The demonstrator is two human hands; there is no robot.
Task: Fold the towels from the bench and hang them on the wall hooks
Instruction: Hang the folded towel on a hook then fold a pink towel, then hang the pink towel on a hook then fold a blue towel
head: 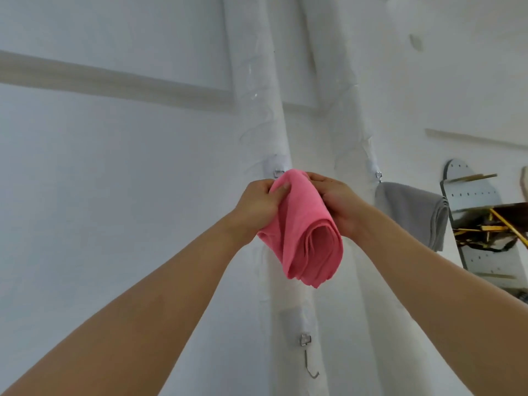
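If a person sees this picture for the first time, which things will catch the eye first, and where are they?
First the folded pink towel at the centre, gripped by the left hand and the right hand against the white wall, at a metal hook. To its right a grey towel already hangs from another hook. Below, a third hook hangs bare.

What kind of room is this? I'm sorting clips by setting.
Probably a laundry or utility corner indoors, though little shows. White walls carry stick-on metal hooks; a folded grey towel hangs from one, and a perforated ironing board leans at right. Both hands hold a folded pink towel.
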